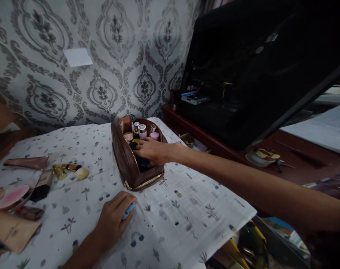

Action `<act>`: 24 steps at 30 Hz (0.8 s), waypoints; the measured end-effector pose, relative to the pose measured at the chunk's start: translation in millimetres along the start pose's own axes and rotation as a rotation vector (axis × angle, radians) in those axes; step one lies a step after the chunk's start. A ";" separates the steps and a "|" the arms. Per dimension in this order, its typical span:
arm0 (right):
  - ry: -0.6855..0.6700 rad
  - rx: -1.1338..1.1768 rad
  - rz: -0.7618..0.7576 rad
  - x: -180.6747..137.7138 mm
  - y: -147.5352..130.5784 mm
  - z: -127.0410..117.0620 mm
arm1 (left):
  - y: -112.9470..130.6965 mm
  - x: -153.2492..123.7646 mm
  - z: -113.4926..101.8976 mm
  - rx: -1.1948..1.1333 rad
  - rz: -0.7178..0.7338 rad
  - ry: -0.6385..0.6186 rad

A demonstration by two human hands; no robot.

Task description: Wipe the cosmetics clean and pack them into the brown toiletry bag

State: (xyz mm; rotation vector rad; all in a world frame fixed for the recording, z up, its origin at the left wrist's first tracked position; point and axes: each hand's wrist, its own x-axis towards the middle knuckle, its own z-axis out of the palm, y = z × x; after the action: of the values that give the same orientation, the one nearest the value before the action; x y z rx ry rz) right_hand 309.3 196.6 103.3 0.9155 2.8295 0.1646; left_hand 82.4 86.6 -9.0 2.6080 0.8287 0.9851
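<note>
Two hands, one brown zip bag (121,158), assorted cosmetics, all on or over a white printed cloth (215,200). Bag: set upright near the patterned wall (116,71), its zip undone; a silver-capped bottle (142,131) and a pink-lidded jar (154,136) are contained in it. Right hand (151,150): extended into the bag's opening, fingers lowered among the contents; whether anything is gripped cannot be told. Left hand (113,213): placed in front of the bag, fingers curled round a small blue item (129,210), which is partly hidden. Laid out at the left: a pink tube (27,163), a beige tube (14,228), a round pink piece (12,197), two gold-coloured pieces (59,172).
</note>
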 end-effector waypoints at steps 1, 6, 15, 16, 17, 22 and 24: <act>0.011 -0.018 0.010 0.2 0.2 0.7 | 0.0 0.1 0.2 -0.001 -0.002 0.005; -0.022 -0.091 0.031 3.0 -4.2 3.1 | 2.0 2.1 -0.9 -0.008 -0.011 0.014; 0.014 0.002 0.022 0.1 -0.4 -7.3 | -0.6 0.2 0.3 -0.014 -0.041 -0.023; 0.051 0.049 0.033 -1.4 1.6 -12.3 | -1.3 -0.2 0.9 -0.014 -0.044 -0.028; 0.092 0.091 0.060 -2.3 3.2 -17.3 | -2.1 -0.5 1.6 -0.015 -0.045 -0.031; 0.148 0.156 0.172 7.8 3.4 -28.2 | -3.8 -0.9 2.8 -0.018 -0.050 -0.028; 0.088 0.120 0.179 17.0 0.9 -24.6 | -3.5 -0.1 2.1 -0.017 -0.059 -0.033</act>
State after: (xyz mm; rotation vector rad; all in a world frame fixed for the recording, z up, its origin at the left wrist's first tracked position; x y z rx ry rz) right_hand 291.6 206.0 125.5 1.2175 2.8609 0.0582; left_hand 82.3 89.4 -12.0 2.5629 0.8791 0.9263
